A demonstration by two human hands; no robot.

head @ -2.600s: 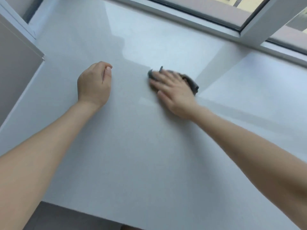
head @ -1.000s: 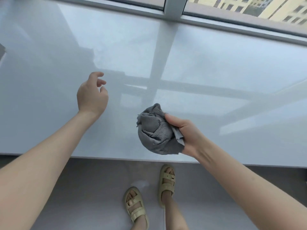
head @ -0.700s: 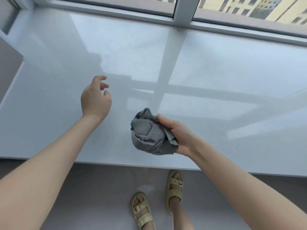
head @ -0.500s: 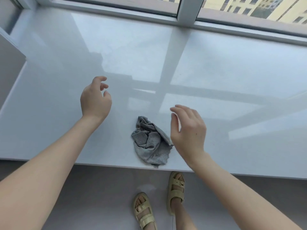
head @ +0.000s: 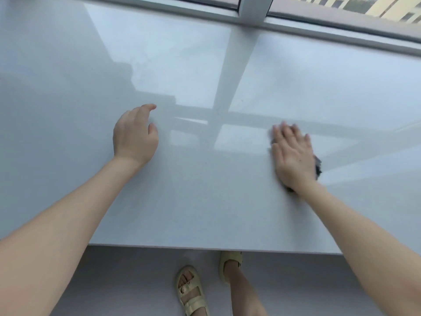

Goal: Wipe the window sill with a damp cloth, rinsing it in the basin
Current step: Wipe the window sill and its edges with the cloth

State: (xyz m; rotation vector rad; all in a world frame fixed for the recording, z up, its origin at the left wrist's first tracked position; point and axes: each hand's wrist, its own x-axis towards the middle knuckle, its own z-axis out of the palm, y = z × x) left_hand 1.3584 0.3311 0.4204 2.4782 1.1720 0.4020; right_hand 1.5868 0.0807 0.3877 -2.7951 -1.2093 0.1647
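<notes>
The wide, glossy white window sill [head: 205, 201] fills most of the head view. My right hand [head: 292, 156] lies flat with straight fingers on the grey cloth [head: 317, 168], pressing it onto the sill at the right; only a dark edge of the cloth shows past the hand. My left hand [head: 135, 135] hovers over or rests lightly on the sill at centre left, its fingers loosely curled and holding nothing. No basin is in view.
The window frame [head: 252, 10] runs along the far edge, with a vertical bar at the top centre. The sill's front edge [head: 205, 246] crosses the lower view. Below it are grey floor and my feet in beige sandals [head: 193, 290].
My right hand dropped the bunched cloth on the sill, then came down flat on it and slid it to the right. My left hand stayed near the same spot.
</notes>
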